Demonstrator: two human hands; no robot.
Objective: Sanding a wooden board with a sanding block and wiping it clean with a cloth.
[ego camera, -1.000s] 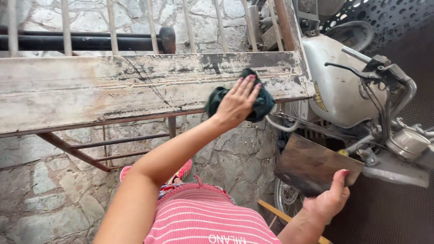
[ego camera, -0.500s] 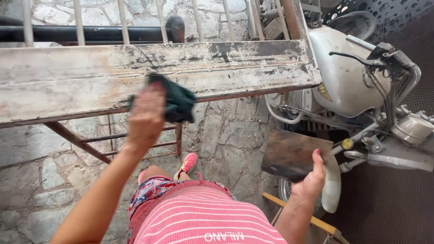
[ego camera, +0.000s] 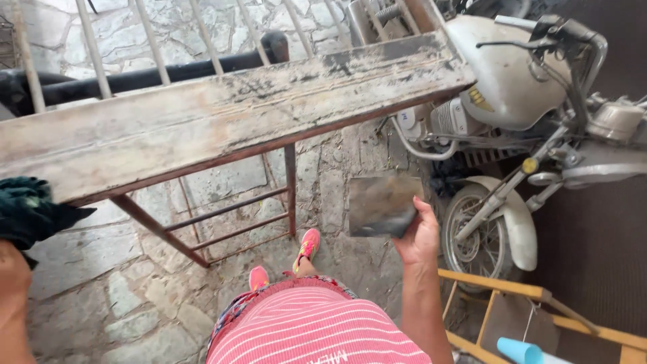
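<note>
Right hand [ego camera: 419, 236] pinches a flat scraper [ego camera: 381, 205] below the surface [ego camera: 222, 118], which lies toward 11 o'clock; left hand, mostly hidden at 9 o'clock, clutches a dark cloth [ego camera: 30, 212] at the surface's near edge

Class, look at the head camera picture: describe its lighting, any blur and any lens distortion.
Head view: soft, even daylight, no hard shadows; the flat dark metal plate in the right hand looks motion-blurred; the long paint-worn wooden plank stays sharp; the dark green cloth is cut off at the left edge; wide-angle stretching at the borders.
</note>
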